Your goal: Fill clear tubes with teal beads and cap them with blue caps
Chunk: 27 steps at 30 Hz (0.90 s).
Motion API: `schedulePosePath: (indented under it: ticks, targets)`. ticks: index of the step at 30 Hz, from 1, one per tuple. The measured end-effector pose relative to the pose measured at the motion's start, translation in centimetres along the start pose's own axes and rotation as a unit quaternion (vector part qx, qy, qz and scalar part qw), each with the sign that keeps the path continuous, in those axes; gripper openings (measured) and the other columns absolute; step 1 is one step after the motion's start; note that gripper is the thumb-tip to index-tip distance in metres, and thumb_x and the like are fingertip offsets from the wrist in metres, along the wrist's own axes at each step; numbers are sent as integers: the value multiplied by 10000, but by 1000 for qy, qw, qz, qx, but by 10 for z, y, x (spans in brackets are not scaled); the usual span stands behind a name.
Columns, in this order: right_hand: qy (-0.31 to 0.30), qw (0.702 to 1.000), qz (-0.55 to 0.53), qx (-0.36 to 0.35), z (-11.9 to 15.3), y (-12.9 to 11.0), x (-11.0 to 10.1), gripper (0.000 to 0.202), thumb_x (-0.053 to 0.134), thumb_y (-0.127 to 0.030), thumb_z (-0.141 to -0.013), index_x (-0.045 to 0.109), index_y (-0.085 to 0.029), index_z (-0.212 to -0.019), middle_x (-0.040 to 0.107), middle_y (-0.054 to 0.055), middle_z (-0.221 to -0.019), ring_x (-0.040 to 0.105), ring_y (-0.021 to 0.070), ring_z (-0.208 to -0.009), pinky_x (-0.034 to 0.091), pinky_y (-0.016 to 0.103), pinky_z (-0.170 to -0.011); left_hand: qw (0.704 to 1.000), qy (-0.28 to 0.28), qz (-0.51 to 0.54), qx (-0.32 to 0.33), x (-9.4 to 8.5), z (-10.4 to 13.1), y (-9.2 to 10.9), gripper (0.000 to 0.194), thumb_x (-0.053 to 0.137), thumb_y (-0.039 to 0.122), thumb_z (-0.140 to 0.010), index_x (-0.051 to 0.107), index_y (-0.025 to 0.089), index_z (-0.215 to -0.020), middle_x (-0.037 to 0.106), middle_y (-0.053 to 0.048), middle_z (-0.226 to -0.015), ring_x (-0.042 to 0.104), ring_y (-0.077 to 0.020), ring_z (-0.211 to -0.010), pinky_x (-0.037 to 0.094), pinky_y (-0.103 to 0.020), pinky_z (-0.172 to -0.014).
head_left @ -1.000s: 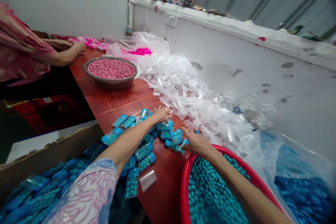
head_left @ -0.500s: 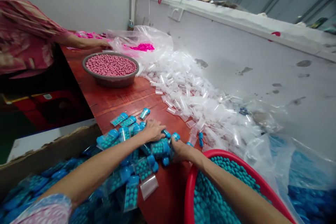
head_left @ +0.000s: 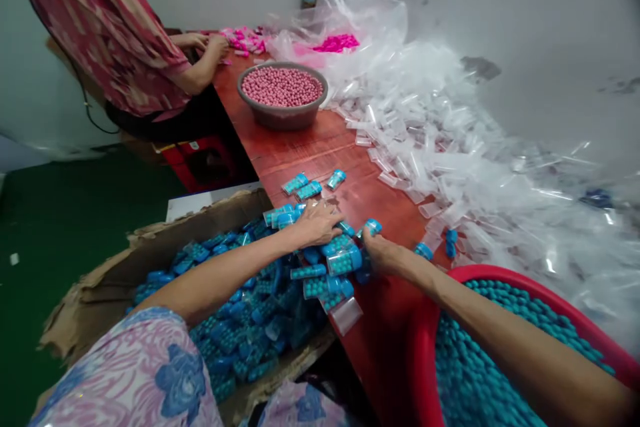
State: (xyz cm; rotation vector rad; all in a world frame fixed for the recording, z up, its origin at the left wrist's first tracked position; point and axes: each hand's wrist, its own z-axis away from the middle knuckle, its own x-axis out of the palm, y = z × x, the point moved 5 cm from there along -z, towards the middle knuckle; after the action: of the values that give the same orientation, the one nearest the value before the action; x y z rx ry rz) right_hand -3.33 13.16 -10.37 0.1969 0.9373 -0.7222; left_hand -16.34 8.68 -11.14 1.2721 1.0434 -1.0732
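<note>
My left hand [head_left: 320, 221] lies over a pile of small clear containers [head_left: 343, 259] with blue caps and turquoise beads inside, fingers spread across them. On the pile's right side is my right hand [head_left: 384, 252], its thumb against a blue-capped container [head_left: 371, 227]. Its other fingers are mostly hidden, so a grip cannot be made out. The pile overhangs the table edge, above a cardboard box [head_left: 100, 287] holding many similar containers. Three filled containers lie apart farther up the table, one of them a lone container [head_left: 336, 179].
A red tub [head_left: 425, 360] of turquoise beads stands at right. Pink beads fill a grey bowl [head_left: 285, 119]. Empty clear tubes [head_left: 425, 120] are heaped along the wall. A co-worker's hands [head_left: 215, 47] are among pink pieces at the table's far end. Blue caps [head_left: 451, 242] lie near the tub.
The view has swung left and down. Both hands have shifted toward the box along with the pile, which is smaller on the table. The co-worker's arm has drawn back from the plastic bag.
</note>
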Motion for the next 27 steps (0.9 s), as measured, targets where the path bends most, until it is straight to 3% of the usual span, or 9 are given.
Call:
schedulePosePath:
  ticks: [5, 9, 14, 16, 19, 21, 24, 27]
  targets:
    - [27, 999, 11, -45, -1, -36, 2, 555, 536, -48, -682, 325, -39, -1195, 546, 198, -998, 585, 240, -811, 418, 281, -592, 1000, 11, -9, -19, -13, 45, -18, 346, 454, 394, -798, 497, 277, -1121, 530, -73, -1128, 407, -287, -1072, 348, -480, -834]
    - [38, 995, 15, -94, -6, -64, 2, 531, 523, -114, -723, 326, -137, -1216, 522, 138, -1037, 578, 213, -829, 426, 273, -627, 998, 20, -10, -64, -13, 86, -42, 361, 422, 390, -817, 489, 272, -1152, 515, -82, -1180, 415, -288, -1096, 373, -453, -819]
    - [68, 992, 37, -97, 10, -67, -10, 428, 394, -104, -803, 336, -153, -1225, 495, 136, -1065, 572, 215, -843, 434, 294, -643, 982, 86, -7, -171, -2, 117, -61, 429, 395, 318, -831, 402, 202, -1244, 443, -134, -1266, 380, -297, -1164, 367, -464, -872]
    - [88, 985, 73, -128, 30, -69, -9, 341, 313, -85, -833, 425, -155, -1147, 506, 128, -1056, 574, 209, -821, 441, 293, -625, 974, 129, 10, -186, 0, 124, -54, 410, 366, 268, -841, 408, 164, -1235, 454, -144, -1248, 391, -278, -1160, 357, -448, -902]
    - [58, 966, 141, -207, 61, -81, 17, 248, 392, -116, -815, 517, -160, -1024, 568, 100, -958, 584, 204, -747, 457, 283, -576, 969, 183, 52, -158, -1, 125, -29, 356, 363, 262, -846, 472, 149, -1166, 484, -130, -1213, 401, -254, -1154, 339, -420, -941]
    - [63, 964, 182, -186, 70, -86, 37, 218, 421, -63, -780, 563, -149, -921, 592, 108, -888, 586, 216, -728, 463, 298, -566, 969, 199, 76, -123, -5, 115, -9, 344, 379, 283, -845, 487, 167, -1151, 476, -119, -1227, 371, -255, -1181, 311, -431, -966]
    - [93, 963, 198, -160, 66, -92, 58, 247, 425, -8, -743, 583, -144, -876, 611, 122, -841, 589, 217, -709, 449, 283, -526, 975, 186, 104, -65, -12, 87, 23, 383, 412, 333, -834, 458, 189, -1185, 437, -113, -1273, 343, -260, -1201, 286, -451, -980]
    - [110, 961, 202, -155, 57, -87, 59, 249, 426, 1, -733, 592, -167, -810, 625, 88, -710, 588, 195, -619, 423, 260, -487, 988, 116, 105, 14, -7, 57, 53, 411, 445, 371, -812, 452, 208, -1190, 463, -110, -1249, 372, -281, -1172, 282, -501, -961]
